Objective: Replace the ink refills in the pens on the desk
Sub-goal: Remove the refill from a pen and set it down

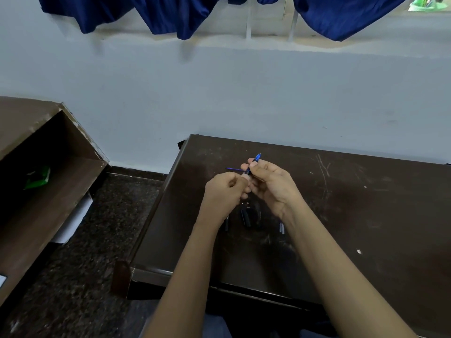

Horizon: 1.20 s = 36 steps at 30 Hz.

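Over scratched desk point(366, 203), right hand point(271, 184) clamps slim blue pen point(257, 158) — left hand point(224, 191) pinches it.

Looked like a classroom or plain study room, honestly: a scratched-up dark wooden desk point(366, 191) sat against a pale blue wall point(219, 89), a second brown desk with an open shelf point(48, 147) stood off to the side, navy curtains point(170, 15) hung overhead and the floor point(97, 240) was speckled stone.

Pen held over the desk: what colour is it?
Blue; the pen shows best in the head view.
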{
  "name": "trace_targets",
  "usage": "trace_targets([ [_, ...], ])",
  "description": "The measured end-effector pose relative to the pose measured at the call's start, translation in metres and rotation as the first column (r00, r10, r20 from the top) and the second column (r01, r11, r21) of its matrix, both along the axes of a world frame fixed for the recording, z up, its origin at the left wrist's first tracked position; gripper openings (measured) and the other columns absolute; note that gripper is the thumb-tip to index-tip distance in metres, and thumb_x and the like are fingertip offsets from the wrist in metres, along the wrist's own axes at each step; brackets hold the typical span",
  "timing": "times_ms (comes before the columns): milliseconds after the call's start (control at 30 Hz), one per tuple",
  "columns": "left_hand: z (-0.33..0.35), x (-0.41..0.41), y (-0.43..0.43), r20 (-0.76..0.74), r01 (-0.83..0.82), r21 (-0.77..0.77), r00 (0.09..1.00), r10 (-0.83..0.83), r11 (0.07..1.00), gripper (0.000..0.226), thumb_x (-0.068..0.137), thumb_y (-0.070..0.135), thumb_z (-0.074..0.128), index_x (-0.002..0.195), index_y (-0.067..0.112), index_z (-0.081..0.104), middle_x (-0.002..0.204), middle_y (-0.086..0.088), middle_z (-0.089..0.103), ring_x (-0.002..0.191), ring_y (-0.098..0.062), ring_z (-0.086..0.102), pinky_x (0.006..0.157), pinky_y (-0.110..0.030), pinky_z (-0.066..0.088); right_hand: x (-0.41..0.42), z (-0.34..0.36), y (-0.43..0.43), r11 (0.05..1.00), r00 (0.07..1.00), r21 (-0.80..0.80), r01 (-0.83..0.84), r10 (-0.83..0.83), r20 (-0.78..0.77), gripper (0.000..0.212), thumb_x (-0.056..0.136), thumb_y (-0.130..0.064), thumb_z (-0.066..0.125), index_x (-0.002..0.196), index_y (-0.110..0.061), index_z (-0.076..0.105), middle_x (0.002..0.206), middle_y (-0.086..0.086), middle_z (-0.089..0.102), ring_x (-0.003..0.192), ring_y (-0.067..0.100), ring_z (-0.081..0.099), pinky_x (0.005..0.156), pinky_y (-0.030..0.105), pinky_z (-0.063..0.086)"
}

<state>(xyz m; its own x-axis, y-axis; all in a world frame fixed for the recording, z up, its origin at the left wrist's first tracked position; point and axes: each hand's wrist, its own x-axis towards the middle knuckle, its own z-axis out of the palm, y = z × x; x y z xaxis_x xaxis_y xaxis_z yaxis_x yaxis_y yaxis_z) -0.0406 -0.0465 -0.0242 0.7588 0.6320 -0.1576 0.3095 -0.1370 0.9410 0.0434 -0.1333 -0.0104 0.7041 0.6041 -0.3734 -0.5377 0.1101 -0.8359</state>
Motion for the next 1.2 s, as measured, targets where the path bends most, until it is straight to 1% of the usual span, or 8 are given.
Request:
trace_targets([
  [100, -0.0029, -0.0022, 0.0045, 0.047, -0.042, 0.068, 0.998, 0.039, 0.997, 0.009, 0.084, 0.028, 0.068, 0.078, 0.022, 0.065, 0.071, 0.000, 0.070, 0.062, -0.003, 0.062, 0.062, -0.018, 0.054, -0.0002, -0.0025, 0.0021, 1.000, 0.999, 0.000, -0.008, 0.008, -0.032, 0.006, 0.090, -0.012, 0.062, 0.090, -0.015, 0.067, 0.088, 0.000, 0.074, 0.066, 0.006, 0.064, 0.068, 0.019, 0.055],
  [300, 0.0015, 0.0002, 0.0036, -0.056, -0.058, -0.018, 0.997, 0.057, 0.998, 0.040, 0.099, 0.030, 0.042, 0.081, 0.010, 0.071, 0.068, -0.003, 0.070, 0.062, -0.010, 0.064, 0.056, -0.020, 0.052, -0.0031, -0.0044, 0.0046, 1.000, 0.999, 0.026, -0.015, 0.016, -0.036, 0.009, 0.093, -0.008, 0.057, 0.094, -0.009, 0.065, 0.088, 0.004, 0.073, 0.059, 0.008, 0.067, 0.058, 0.025, 0.055],
  [500, -0.0034, -0.0006, 0.0052, 0.036, -0.111, 0.077, 0.993, 0.109, 0.991, 0.009, 0.086, 0.027, 0.066, 0.084, 0.018, 0.066, 0.072, 0.005, 0.068, 0.061, -0.001, 0.061, 0.056, -0.010, 0.048, -0.0016, -0.0079, 0.0059, 1.000, 0.998, 0.030, 0.001, 0.001, -0.060, 0.009, 0.091, -0.009, 0.059, 0.095, -0.013, 0.067, 0.087, 0.001, 0.074, 0.069, 0.006, 0.070, 0.062, 0.018, 0.054],
  [600, -0.0014, 0.0027, 0.0022, -0.035, -0.106, -0.029, 0.994, 0.105, 0.994, 0.034, 0.095, 0.037, 0.050, 0.086, 0.011, 0.069, 0.076, -0.002, 0.071, 0.069, -0.011, 0.066, 0.065, -0.023, 0.054, -0.0020, -0.0066, 0.0058, 0.999, 0.999, 0.043, 0.002, 0.000, -0.053, 0.010, 0.092, -0.008, 0.057, 0.097, -0.011, 0.065, 0.084, 0.001, 0.073, 0.065, 0.007, 0.069, 0.059, 0.020, 0.054],
  [700, 0.0020, 0.0046, -0.0009, -0.103, -0.060, -0.079, 0.993, 0.052, 0.995, 0.047, 0.100, 0.033, 0.036, 0.086, 0.007, 0.072, 0.072, -0.002, 0.072, 0.068, -0.014, 0.068, 0.062, -0.024, 0.053, -0.0023, -0.0071, 0.0048, 1.000, 1.000, 0.023, -0.006, 0.007, -0.029, 0.011, 0.093, -0.010, 0.056, 0.099, -0.010, 0.065, 0.090, 0.003, 0.074, 0.065, 0.012, 0.067, 0.055, 0.026, 0.052],
  [933, -0.0054, 0.0016, 0.0010, -0.003, -0.089, 0.057, 0.996, 0.089, 0.994, 0.012, 0.084, 0.027, 0.068, 0.086, 0.015, 0.066, 0.078, -0.002, 0.072, 0.071, -0.010, 0.067, 0.064, -0.020, 0.051, -0.0010, -0.0084, 0.0055, 1.000, 1.000, 0.005, 0.013, -0.013, -0.027, 0.011, 0.092, -0.010, 0.057, 0.097, -0.013, 0.066, 0.094, 0.002, 0.073, 0.077, 0.009, 0.067, 0.064, 0.018, 0.053],
  [1067, 0.0000, 0.0052, -0.0016, -0.100, -0.079, -0.041, 0.992, 0.074, 0.996, 0.041, 0.098, 0.037, 0.042, 0.086, 0.011, 0.071, 0.077, -0.003, 0.074, 0.070, -0.014, 0.069, 0.065, -0.026, 0.055, -0.0021, -0.0077, 0.0053, 0.999, 0.999, 0.039, 0.016, -0.013, -0.053, 0.009, 0.093, -0.008, 0.055, 0.096, -0.008, 0.064, 0.090, 0.004, 0.072, 0.059, 0.009, 0.066, 0.052, 0.023, 0.053],
  [1200, -0.0011, 0.0024, 0.0010, -0.086, -0.043, 0.004, 0.995, 0.043, 0.999, 0.034, 0.097, 0.029, 0.047, 0.082, 0.012, 0.072, 0.071, 0.001, 0.072, 0.063, -0.008, 0.065, 0.064, -0.022, 0.052, -0.0017, -0.0103, 0.0050, 0.999, 0.998, 0.034, 0.014, -0.012, -0.064, 0.010, 0.094, -0.008, 0.055, 0.097, -0.008, 0.064, 0.095, 0.006, 0.071, 0.058, 0.009, 0.065, 0.057, 0.025, 0.053],
])
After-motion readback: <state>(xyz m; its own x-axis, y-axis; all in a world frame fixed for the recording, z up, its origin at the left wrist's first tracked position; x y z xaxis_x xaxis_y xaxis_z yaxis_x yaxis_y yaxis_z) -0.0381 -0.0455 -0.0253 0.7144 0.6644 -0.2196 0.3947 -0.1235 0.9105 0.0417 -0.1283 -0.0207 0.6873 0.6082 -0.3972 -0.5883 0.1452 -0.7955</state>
